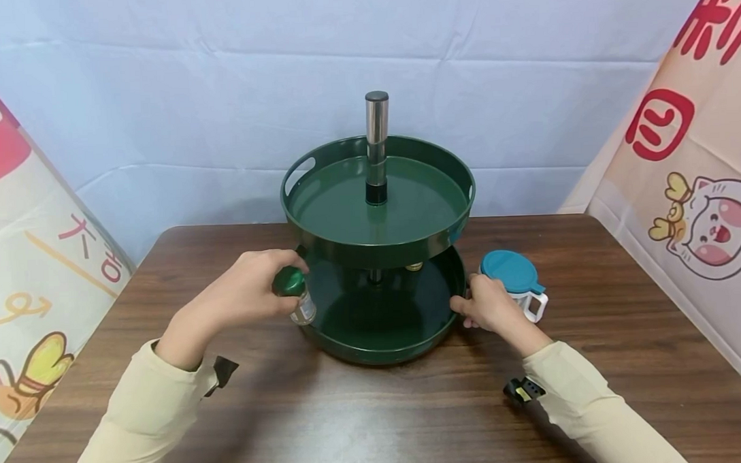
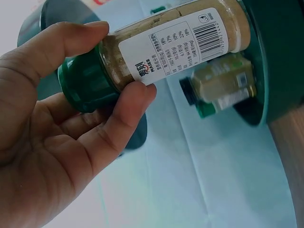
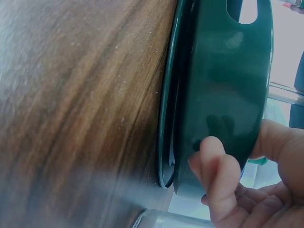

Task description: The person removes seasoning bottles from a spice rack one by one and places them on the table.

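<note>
My left hand (image 1: 240, 294) grips a spice jar (image 2: 175, 42) by its green cap at the left edge of the lower tray. In the left wrist view the jar holds tan powder and bears a white barcode label. A green two-tier turntable (image 1: 381, 354) with a steel centre post stands on the table. At the lower tray's right side, my right hand (image 1: 492, 305) pinches the wall, thumb over the rim and fingers outside, as the right wrist view shows of the tray wall (image 3: 223, 85).
Right of the turntable, partly behind my right hand, stands a container with a blue lid (image 1: 509, 271) and white handle. Other spice jars (image 2: 223, 80) stand on the lower tray, mostly hidden by the upper tray (image 1: 377, 252) in the head view. A pale cloth (image 1: 189, 129) hangs behind.
</note>
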`<state>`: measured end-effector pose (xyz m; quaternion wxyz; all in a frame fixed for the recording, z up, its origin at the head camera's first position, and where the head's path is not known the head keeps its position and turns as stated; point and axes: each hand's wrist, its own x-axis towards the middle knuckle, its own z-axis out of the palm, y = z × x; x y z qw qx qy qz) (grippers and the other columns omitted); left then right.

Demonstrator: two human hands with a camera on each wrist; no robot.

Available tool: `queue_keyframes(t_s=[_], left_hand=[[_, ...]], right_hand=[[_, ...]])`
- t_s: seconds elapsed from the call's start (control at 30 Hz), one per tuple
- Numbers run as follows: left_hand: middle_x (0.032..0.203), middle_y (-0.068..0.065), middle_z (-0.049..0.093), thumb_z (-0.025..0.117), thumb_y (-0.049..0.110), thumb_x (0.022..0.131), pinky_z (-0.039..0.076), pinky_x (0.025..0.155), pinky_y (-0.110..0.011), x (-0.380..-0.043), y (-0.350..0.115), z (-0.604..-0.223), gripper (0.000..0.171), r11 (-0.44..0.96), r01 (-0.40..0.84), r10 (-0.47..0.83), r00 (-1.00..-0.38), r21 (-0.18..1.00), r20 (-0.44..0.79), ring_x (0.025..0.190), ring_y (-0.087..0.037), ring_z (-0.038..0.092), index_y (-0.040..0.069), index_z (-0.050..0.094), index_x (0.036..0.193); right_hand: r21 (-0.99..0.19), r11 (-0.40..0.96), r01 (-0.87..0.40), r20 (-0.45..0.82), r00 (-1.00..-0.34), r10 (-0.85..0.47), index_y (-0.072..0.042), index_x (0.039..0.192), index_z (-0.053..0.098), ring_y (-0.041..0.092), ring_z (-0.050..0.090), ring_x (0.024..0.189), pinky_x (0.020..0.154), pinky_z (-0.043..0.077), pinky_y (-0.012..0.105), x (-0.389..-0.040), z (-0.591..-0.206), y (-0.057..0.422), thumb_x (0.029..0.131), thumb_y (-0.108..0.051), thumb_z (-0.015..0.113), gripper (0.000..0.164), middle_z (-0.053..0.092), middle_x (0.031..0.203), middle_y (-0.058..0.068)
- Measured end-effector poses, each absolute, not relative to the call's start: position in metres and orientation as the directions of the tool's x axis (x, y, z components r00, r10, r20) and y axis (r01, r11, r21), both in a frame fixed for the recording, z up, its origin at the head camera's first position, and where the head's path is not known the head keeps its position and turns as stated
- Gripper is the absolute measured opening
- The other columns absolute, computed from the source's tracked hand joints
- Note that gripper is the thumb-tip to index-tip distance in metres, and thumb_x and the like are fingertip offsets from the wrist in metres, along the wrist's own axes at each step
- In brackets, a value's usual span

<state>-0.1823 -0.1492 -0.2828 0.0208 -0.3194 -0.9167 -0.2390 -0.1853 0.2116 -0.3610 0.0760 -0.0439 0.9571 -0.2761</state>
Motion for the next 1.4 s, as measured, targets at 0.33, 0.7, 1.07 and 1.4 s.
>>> queue_keyframes(t_s=[0.33,0.7,1.07,1.4], left_hand=[[0.081,-0.001,0.06,0.07,0.009,0.067,0.047,0.055,-0.03,-0.184,-0.177,-0.283,0.028,0.73,0.559,0.533,-0.826,0.395,0.184,0.064,-0.012,0.052,0.011,0.061,0.093],[0.09,-0.009,0.063,0.071,0.006,0.068,0.049,0.061,-0.036,-0.192,-0.202,-0.298,0.032,0.802,0.451,0.454,-0.886,0.391,0.091,0.073,-0.019,0.055,0.004,0.061,0.098],[0.094,-0.016,0.063,0.071,0.009,0.068,0.048,0.06,-0.037,-0.207,-0.226,-0.319,0.036,0.84,0.362,0.379,-0.925,0.405,0.041,0.074,-0.021,0.054,0.001,0.06,0.1],[0.093,-0.02,0.062,0.072,0.01,0.069,0.05,0.062,-0.041,-0.215,-0.236,-0.328,0.037,0.859,0.318,0.342,-0.94,0.4,0.012,0.074,-0.024,0.055,-0.002,0.059,0.101]], right_hand=[[-0.537,0.843,-0.039,-0.125,-0.984,-0.126,0.001,0.084,0.051,0.019,0.056,0.049,0.046,0.047,0.033,-0.185,-0.361,0.212,0.084,-0.02,0.054,0.022,0.059,0.053,0.005],[-0.539,0.842,-0.037,-0.126,-0.984,-0.124,0.001,0.081,0.052,0.017,0.055,0.048,0.045,0.046,0.034,-0.184,-0.364,0.211,0.083,-0.02,0.055,0.021,0.058,0.053,0.005],[-0.541,0.841,-0.025,-0.133,-0.984,-0.115,0.001,0.083,0.051,0.02,0.056,0.049,0.045,0.046,0.033,-0.185,-0.362,0.21,0.084,-0.019,0.054,0.021,0.058,0.053,0.005],[-0.545,0.838,-0.023,-0.132,-0.985,-0.113,0.001,0.083,0.05,0.021,0.057,0.05,0.046,0.046,0.033,-0.183,-0.36,0.209,0.084,-0.018,0.053,0.019,0.058,0.055,0.007]])
